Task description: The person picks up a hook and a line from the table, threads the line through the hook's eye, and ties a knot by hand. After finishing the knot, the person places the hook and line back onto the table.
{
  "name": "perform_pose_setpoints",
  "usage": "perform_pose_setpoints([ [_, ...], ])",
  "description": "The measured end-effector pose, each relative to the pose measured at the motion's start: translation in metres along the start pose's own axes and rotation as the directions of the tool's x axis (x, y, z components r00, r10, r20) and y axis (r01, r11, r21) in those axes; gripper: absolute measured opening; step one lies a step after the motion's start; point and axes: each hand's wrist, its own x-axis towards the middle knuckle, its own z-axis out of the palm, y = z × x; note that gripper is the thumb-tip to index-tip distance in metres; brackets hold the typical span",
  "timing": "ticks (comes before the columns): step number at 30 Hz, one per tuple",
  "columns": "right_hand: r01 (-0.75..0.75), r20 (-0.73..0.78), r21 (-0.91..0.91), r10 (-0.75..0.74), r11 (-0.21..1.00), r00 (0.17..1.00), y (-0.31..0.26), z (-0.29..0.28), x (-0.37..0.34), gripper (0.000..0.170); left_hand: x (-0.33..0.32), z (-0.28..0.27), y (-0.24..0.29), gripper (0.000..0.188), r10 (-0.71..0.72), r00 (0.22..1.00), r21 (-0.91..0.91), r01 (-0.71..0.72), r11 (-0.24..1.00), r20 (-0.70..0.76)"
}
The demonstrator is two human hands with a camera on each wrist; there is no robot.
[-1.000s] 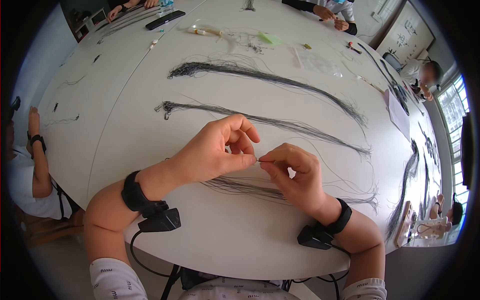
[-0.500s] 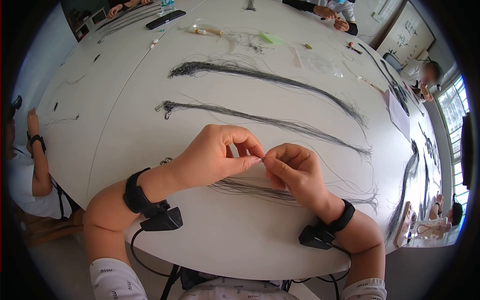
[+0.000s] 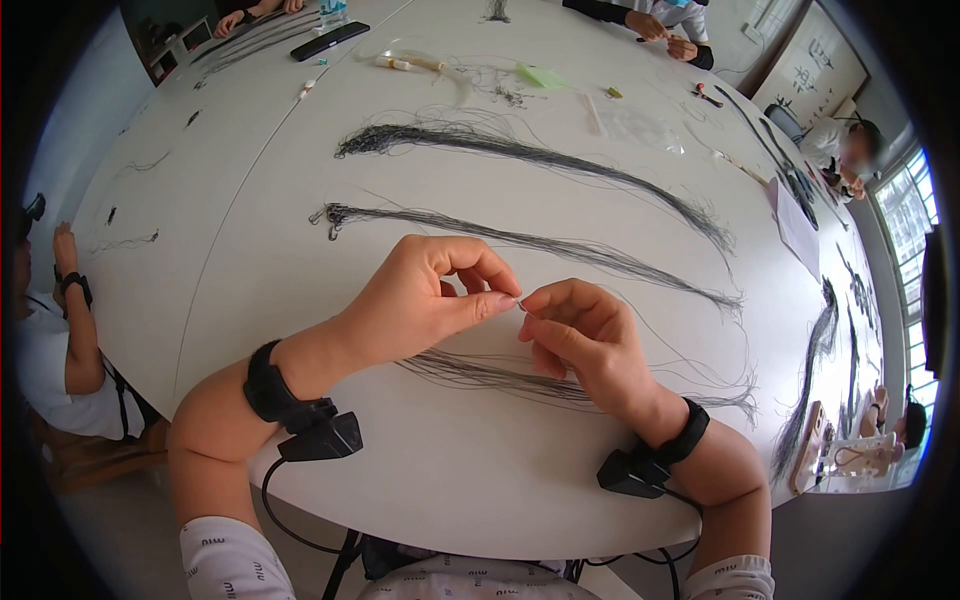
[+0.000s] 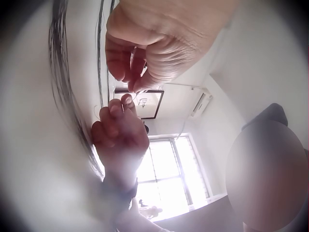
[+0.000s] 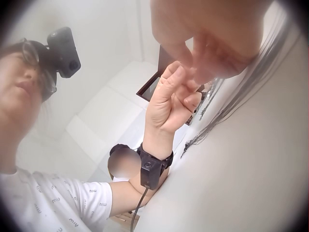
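Observation:
Thumb and forefinger of the left hand (image 3: pixel 425 300) pinch a tiny thin piece (image 3: pixel 520 304), too small to make out. At its other side the right hand (image 3: pixel 595 345) holds its thumb and forefinger around the piece, with the other fingers curled. The fingertips of both hands nearly meet above the table. Beneath them lies a bundle of dark strands (image 3: pixel 490 376), partly hidden by both hands. The left wrist view shows the left hand (image 4: pixel 164 43) above the right hand (image 4: pixel 120 137). Blurred fingers of the right hand (image 5: pixel 212 43) partly cover the left fingertips in the right wrist view.
Beyond the hands lie a middle strand bundle (image 3: pixel 540 240) with hooks at its left end and a farther, thicker bundle (image 3: pixel 560 158). A plastic bag (image 3: pixel 645 128), a black case (image 3: pixel 330 41) and a white paper (image 3: pixel 795 228) lie farther off. Other people sit around the table.
Both hands have risen slightly from half a second ago, the left also shifting a little leftward. Their fingertips, which touched then, now stand slightly apart with the thin piece between them.

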Motion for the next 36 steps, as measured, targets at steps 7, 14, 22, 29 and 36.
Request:
perform_pose_setpoints([
  [7, 0.003, 0.003, -0.087, -0.002, 0.996, 1.000, 0.000, 0.001, -0.001, 0.016, 0.000, 0.002, -0.005, 0.005, 0.063, 0.997, -0.003, -0.063, 0.998, 0.049],
  [14, 0.057, -0.016, -0.140, -0.060, 0.988, 0.998, 0.000, 0.005, -0.002, 0.013, 0.001, -0.003, 0.006, 0.011, -0.077, 0.988, -0.081, 0.089, 0.993, 0.136],
  [22, 0.173, 0.002, -0.312, -0.182, 0.934, 0.983, 0.007, 0.005, -0.003, 0.008, 0.000, -0.001, 0.001, 0.013, -0.011, 0.986, -0.008, 0.013, 1.000, 0.169],
  [29, 0.303, 0.089, -0.713, -0.347, 0.632, 0.933, -0.013, 0.000, -0.001, 0.003, 0.003, -0.026, 0.020, 0.014, -0.045, 0.989, 0.348, -0.008, 0.937, 0.143],
  [36, 0.138, 0.029, -0.911, -0.275, 0.389, 0.961, -0.053, -0.020, -0.012, 0.006, -0.010, -0.073, 0.025, 0.010, -0.152, 0.988, 0.563, 0.148, 0.813, -0.039],
])
